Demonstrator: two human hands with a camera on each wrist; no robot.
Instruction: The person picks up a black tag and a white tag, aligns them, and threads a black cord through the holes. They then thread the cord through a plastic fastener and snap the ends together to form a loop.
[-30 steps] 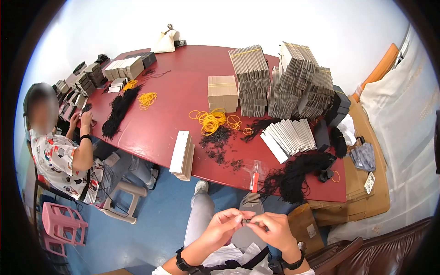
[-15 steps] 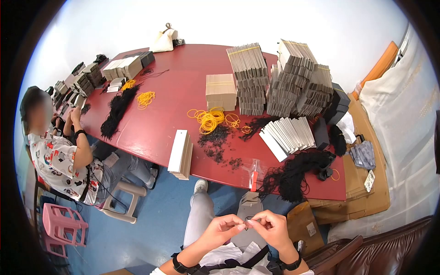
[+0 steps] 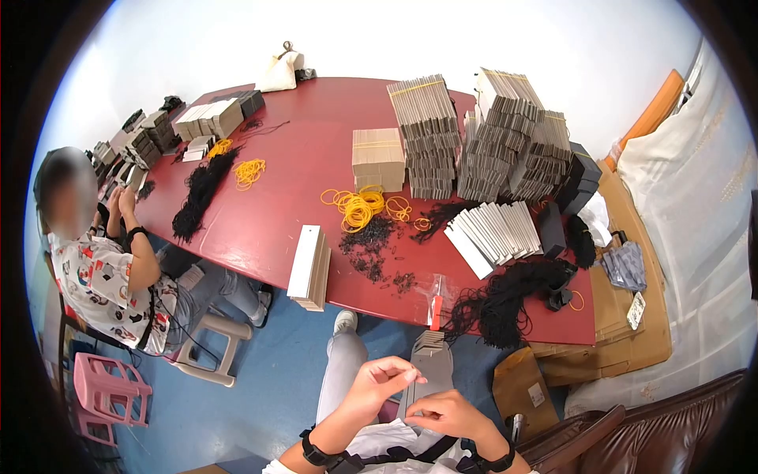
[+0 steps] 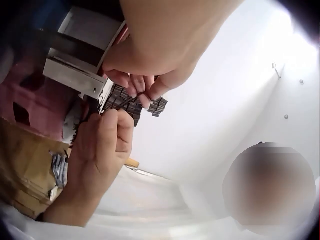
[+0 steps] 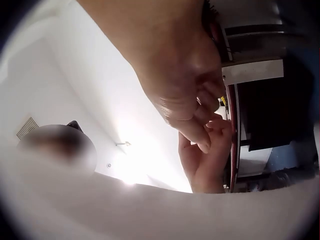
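Observation:
My left hand [image 3: 377, 389] is raised over my lap, its thumb and fingers pinching a thin black cord [image 4: 128, 101], which shows in the left wrist view. The cord runs down to my right hand [image 3: 452, 414], whose thumb and forefinger pinch its other part. In the head view the right hand is lower and nearer my body, a little apart from the left. The right wrist view shows the right hand [image 5: 187, 95] overlapping the left hand [image 5: 205, 162]. Under both hands lies a grey board [image 3: 433, 371], with a small fanned stack of cards [image 3: 430, 341] at its far end.
The red table [image 3: 292, 166] bears tall card stacks [image 3: 426, 134], yellow rubber bands [image 3: 359, 209], small black pieces [image 3: 367, 253], fanned white cards [image 3: 501, 237] and black cords [image 3: 505, 308]. A white card stack [image 3: 309, 268] stands at its edge. Another person [image 3: 99, 261] sits at the left.
Half a second ago my fingertips met over the board. Since then the right hand has drawn down toward my body, and the left has risen slightly, so the hands are farther apart.

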